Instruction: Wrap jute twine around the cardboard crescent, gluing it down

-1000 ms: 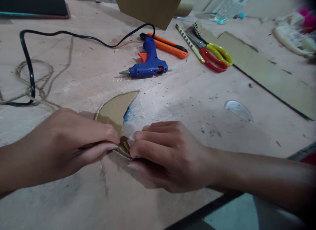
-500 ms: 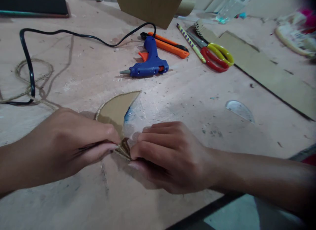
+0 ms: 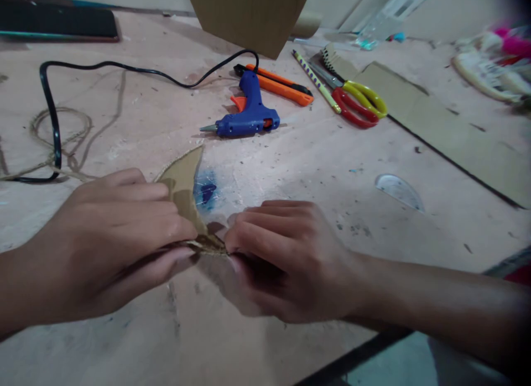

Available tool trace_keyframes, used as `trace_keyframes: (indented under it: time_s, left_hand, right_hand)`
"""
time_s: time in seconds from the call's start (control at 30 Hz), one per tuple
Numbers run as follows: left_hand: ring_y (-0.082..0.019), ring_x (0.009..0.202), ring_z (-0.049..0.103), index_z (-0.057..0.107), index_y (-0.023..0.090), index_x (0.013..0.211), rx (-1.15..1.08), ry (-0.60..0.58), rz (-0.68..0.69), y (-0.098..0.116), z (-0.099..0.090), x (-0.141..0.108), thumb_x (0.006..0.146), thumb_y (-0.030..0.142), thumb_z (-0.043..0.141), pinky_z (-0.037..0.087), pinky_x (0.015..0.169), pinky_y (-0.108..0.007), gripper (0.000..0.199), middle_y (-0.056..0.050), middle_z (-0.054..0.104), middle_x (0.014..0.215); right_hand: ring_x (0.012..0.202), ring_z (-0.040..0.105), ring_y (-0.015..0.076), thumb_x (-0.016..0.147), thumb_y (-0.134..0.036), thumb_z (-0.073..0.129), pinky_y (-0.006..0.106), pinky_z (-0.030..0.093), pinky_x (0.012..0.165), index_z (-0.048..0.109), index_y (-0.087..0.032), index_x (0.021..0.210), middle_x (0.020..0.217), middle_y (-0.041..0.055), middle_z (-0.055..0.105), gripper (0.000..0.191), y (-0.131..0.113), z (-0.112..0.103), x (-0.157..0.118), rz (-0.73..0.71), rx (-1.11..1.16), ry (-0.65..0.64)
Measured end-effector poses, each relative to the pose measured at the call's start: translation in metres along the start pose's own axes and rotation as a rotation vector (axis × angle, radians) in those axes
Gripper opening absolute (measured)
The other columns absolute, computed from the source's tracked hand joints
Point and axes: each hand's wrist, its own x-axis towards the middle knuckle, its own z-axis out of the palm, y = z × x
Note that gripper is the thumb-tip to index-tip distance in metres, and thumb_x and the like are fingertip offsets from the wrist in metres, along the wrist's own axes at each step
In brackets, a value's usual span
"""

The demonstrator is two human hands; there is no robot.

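Note:
A crescent-shaped cardboard piece point(image 3: 182, 178) with twine along its outer edge is held between both hands above the table. My left hand point(image 3: 124, 236) is closed on its near left side, thumb below and fingers over the top. My right hand point(image 3: 282, 253) pinches the near right end, where the twine meets the cardboard; its fingertips hide that end. Loose twine point(image 3: 78, 175) trails from behind my left hand to a loop on the left. Beyond the cardboard, a blue glue gun point(image 3: 249, 118) lies on its side, nozzle pointing left.
Behind the glue gun lie an orange utility knife point(image 3: 282, 87), a spotted pencil point(image 3: 315, 82) and scissors point(image 3: 357, 104). A cardboard strip point(image 3: 448, 137) and a clear protractor point(image 3: 399, 191) are on the right. A black cord point(image 3: 153, 72) crosses the left; a phone point(image 3: 58, 24) lies behind it.
The cardboard crescent has turned and its far tip has shifted left, uncovering a blue stain on the table. My left hand has shifted its hold, with more fingers over the cardboard.

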Motion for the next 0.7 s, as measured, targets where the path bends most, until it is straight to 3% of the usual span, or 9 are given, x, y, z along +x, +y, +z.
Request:
trace_keyframes:
  time_s: [0.13,0.4,0.7]
  left_hand:
    - [-0.02,0.077,0.061,0.074,0.03,0.108,-0.057,-0.076,-0.013,-0.0031,-0.0005,0.0005,0.118,0.037,0.049,0.04,0.072,-0.042,0.028,0.001,0.073,0.089]
    - [-0.021,0.071,0.056,0.072,0.026,0.101,-0.033,-0.021,0.015,-0.0016,0.0003,0.0059,0.115,0.028,0.057,0.038,0.067,-0.039,0.021,0.001,0.065,0.077]
    - [-0.02,0.071,0.058,0.07,0.027,0.103,-0.085,-0.019,-0.014,0.0002,0.0006,0.0078,0.114,0.026,0.057,0.041,0.067,-0.039,0.017,0.001,0.067,0.078]
  right_hand:
    - [0.064,0.052,0.0149,0.093,-0.011,0.06,0.033,0.037,0.06,0.057,-0.023,0.096,0.079,-0.0028,0.064,0.013,0.0005,-0.0031,0.0,0.029,0.027,0.0]
    - [0.072,0.061,0.0137,0.105,-0.013,0.064,0.033,0.042,0.065,0.065,-0.021,0.105,0.094,0.0002,0.075,0.008,0.0047,0.0004,-0.0025,-0.029,-0.045,0.015]
    - [0.07,0.057,0.0135,0.102,-0.011,0.066,0.032,0.04,0.063,0.063,-0.021,0.099,0.09,-0.0008,0.071,0.011,0.0048,0.0018,-0.002,-0.038,-0.019,0.02]
